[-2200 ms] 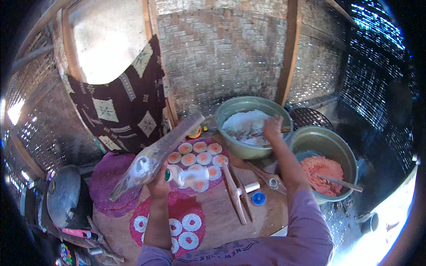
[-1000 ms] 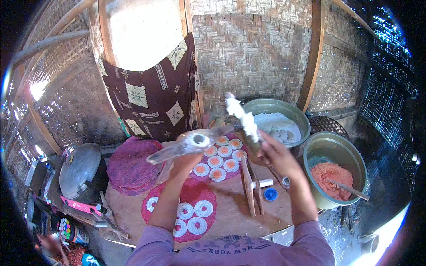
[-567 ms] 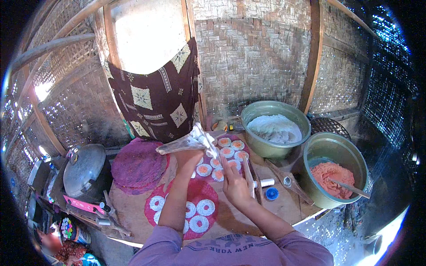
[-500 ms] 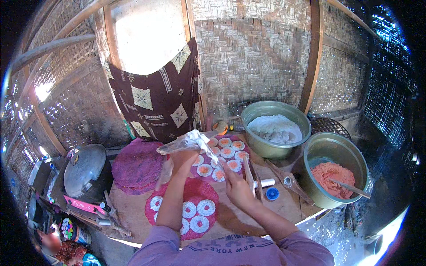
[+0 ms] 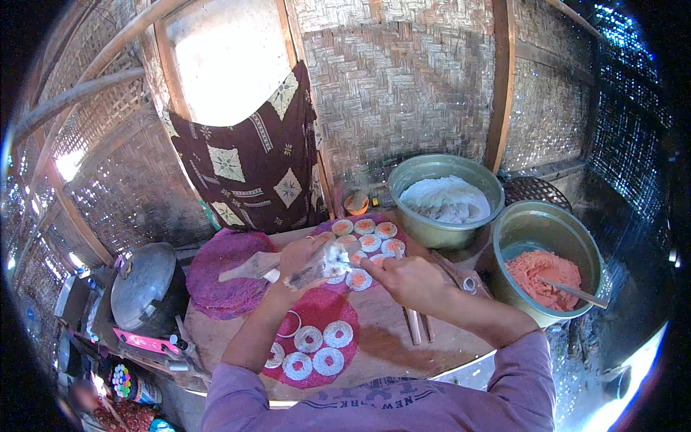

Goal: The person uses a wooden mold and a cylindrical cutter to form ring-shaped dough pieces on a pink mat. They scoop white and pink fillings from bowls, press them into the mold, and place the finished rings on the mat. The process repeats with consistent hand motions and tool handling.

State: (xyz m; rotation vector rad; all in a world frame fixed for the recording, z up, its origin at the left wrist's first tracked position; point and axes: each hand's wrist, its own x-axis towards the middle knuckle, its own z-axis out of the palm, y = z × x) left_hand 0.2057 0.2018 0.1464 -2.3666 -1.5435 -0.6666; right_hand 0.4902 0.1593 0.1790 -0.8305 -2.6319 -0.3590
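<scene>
A clear plastic bag (image 5: 312,272) with white paste (image 5: 337,259) at its mouth is held in my left hand (image 5: 295,258), its loose end trailing left. My right hand (image 5: 416,282) grips a paste-smeared utensil (image 5: 366,263), its tip at the paste; its exact kind is hidden. Below my hands, a round pink sheet (image 5: 343,313) bears several white rings (image 5: 327,361). Just beyond them, white rounds with orange centres (image 5: 366,226) lie on a purple sheet, partly covered by my hands.
Stacked purple round sheets (image 5: 216,281) lie at left, beside a lidded pot (image 5: 146,284). A green basin of white paste (image 5: 446,234) stands at back right. Nearer, another basin (image 5: 504,288) holds orange mash (image 5: 543,277) and a spoon (image 5: 572,290). Wooden sticks (image 5: 414,327) lie below my right forearm.
The bag has come down and tilted, its mouth now toward my right hand. The utensil has swung from upright into the bag's mouth. My right forearm now covers the blue cap.
</scene>
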